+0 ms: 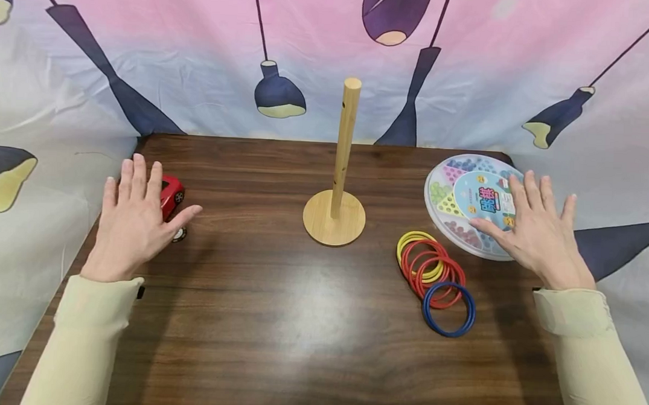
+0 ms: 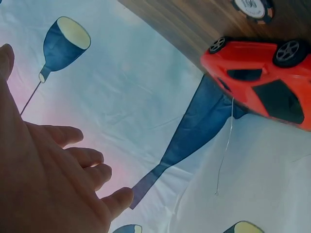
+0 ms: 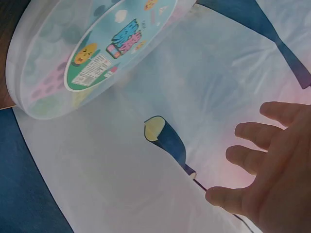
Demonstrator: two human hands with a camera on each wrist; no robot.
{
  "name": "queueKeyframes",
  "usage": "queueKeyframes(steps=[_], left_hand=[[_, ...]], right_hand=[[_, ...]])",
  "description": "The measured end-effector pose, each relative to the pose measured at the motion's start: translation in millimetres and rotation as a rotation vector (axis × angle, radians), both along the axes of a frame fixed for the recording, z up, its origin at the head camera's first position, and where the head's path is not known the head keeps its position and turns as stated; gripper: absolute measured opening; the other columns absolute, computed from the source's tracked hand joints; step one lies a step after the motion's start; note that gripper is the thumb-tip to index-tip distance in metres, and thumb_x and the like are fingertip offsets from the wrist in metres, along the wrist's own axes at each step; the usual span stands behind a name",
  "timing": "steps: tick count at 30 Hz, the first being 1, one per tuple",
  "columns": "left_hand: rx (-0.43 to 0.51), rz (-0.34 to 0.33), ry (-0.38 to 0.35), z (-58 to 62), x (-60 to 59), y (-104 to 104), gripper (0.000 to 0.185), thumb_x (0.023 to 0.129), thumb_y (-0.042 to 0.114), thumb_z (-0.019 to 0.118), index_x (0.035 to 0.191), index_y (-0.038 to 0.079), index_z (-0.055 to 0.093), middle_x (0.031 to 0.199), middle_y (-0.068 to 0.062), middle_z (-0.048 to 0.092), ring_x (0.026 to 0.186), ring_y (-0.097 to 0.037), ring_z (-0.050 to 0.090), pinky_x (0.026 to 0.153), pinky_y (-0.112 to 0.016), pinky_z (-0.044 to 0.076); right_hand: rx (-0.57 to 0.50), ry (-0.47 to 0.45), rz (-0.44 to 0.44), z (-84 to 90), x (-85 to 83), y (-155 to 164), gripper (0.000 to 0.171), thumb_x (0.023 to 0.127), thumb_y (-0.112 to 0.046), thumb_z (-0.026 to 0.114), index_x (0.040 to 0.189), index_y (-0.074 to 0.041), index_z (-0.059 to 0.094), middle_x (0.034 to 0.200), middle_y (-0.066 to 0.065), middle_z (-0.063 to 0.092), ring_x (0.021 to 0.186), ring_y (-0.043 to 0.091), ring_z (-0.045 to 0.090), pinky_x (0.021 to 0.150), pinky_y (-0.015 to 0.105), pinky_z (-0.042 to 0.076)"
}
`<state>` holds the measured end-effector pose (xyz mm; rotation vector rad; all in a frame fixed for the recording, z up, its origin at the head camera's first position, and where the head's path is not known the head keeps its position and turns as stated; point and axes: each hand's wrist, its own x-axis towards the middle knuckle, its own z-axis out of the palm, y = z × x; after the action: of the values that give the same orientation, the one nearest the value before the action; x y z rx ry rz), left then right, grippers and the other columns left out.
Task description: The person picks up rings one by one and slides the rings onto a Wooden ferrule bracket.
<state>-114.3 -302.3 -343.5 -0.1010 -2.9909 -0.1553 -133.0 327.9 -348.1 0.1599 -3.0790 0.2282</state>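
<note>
A wooden peg stand (image 1: 338, 194) rises from a round base at the middle of the dark wooden table (image 1: 276, 321). Right of it lies a pile of rings: yellow (image 1: 410, 239), red (image 1: 438, 277) and blue (image 1: 448, 309). My left hand (image 1: 133, 215) hovers flat and open above a red toy car (image 1: 171, 196) (image 2: 265, 80) near the table's left edge. My right hand (image 1: 535, 230) is open with spread fingers over the right part of a round clear game box (image 1: 458, 193) (image 3: 73, 63). Neither hand holds anything.
A printed cloth with lamp shapes (image 1: 279, 95) hangs behind and drapes past both sides of the table. A small round token (image 2: 252, 7) lies by the car. Bare wood stretches across the front of the table.
</note>
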Motion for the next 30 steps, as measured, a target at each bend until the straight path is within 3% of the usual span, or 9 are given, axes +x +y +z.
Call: queueKeyframes(steps=[4, 7, 12, 16, 23, 26, 30], left_hand=[[0.022, -0.01, -0.002, -3.8, -0.7, 8, 0.101, 0.092, 0.066, 0.045, 0.155, -0.001, 0.004, 0.159, -0.021, -0.012, 0.146, -0.035, -0.014, 0.114, -0.056, -0.01], [0.086, -0.053, -0.008, -9.6, -4.4, 28, 0.098, 0.093, 0.063, 0.047, 0.154, -0.003, 0.008, 0.159, -0.024, -0.006, 0.146, -0.039, -0.008, 0.115, -0.056, -0.006], [0.254, -0.158, -0.101, -25.1, -13.3, 75, 0.089, 0.096, 0.053, 0.052, 0.152, -0.006, 0.017, 0.157, -0.028, 0.009, 0.145, -0.043, 0.008, 0.116, -0.057, 0.007], [0.26, -0.187, -0.2, -42.9, -22.8, 112, 0.083, 0.098, 0.049, 0.051, 0.152, -0.004, 0.021, 0.158, -0.025, 0.015, 0.145, -0.04, 0.016, 0.116, -0.055, 0.013], [0.211, -0.205, -0.306, -72.9, -42.8, 161, 0.083, 0.097, 0.053, 0.049, 0.153, -0.001, 0.021, 0.159, -0.019, 0.016, 0.146, -0.034, 0.017, 0.115, -0.054, 0.017], [0.24, -0.235, -0.319, -82.1, -46.3, 177, 0.083, 0.096, 0.054, 0.049, 0.154, 0.001, 0.022, 0.16, -0.016, 0.017, 0.146, -0.031, 0.017, 0.115, -0.053, 0.018], [0.251, -0.251, -0.308, -87.1, -48.8, 189, 0.083, 0.096, 0.055, 0.051, 0.154, 0.002, 0.023, 0.16, -0.014, 0.019, 0.146, -0.029, 0.02, 0.115, -0.052, 0.019]], right_hand=[[-0.011, -0.009, 0.007, -1.5, 0.2, -3, 0.104, 0.087, -0.071, 0.049, 0.157, -0.01, 0.003, 0.16, 0.021, -0.009, 0.144, 0.037, -0.018, 0.102, 0.069, -0.019], [-0.048, -0.009, 0.009, -5.0, 3.0, -8, 0.103, 0.088, -0.069, 0.05, 0.157, -0.007, 0.006, 0.16, 0.023, -0.004, 0.145, 0.04, -0.012, 0.104, 0.07, -0.015], [-0.152, 0.009, 0.042, -12.2, 11.6, -25, 0.09, 0.091, -0.06, 0.055, 0.152, 0.001, 0.026, 0.153, 0.031, 0.023, 0.14, 0.051, 0.016, 0.105, 0.073, 0.007], [-0.21, -0.052, 0.08, -13.9, 18.6, -38, 0.081, 0.095, -0.054, 0.053, 0.147, 0.005, 0.035, 0.142, 0.035, 0.038, 0.129, 0.055, 0.032, 0.101, 0.071, 0.023], [-0.34, -0.309, 0.075, -20.9, 39.3, -46, 0.086, 0.092, -0.061, 0.051, 0.142, 0.007, 0.039, 0.137, 0.031, 0.045, 0.124, 0.048, 0.043, 0.097, 0.065, 0.036], [-0.346, -0.305, 0.081, -30.1, 52.4, -42, 0.069, 0.093, -0.055, 0.056, 0.125, 0.006, 0.054, 0.117, 0.024, 0.057, 0.104, 0.038, 0.054, 0.085, 0.055, 0.046], [-0.345, -0.275, 0.06, -39.3, 68.4, -38, 0.051, 0.091, -0.049, 0.063, 0.107, -0.001, 0.061, 0.096, 0.011, 0.058, 0.085, 0.023, 0.052, 0.071, 0.039, 0.044]])
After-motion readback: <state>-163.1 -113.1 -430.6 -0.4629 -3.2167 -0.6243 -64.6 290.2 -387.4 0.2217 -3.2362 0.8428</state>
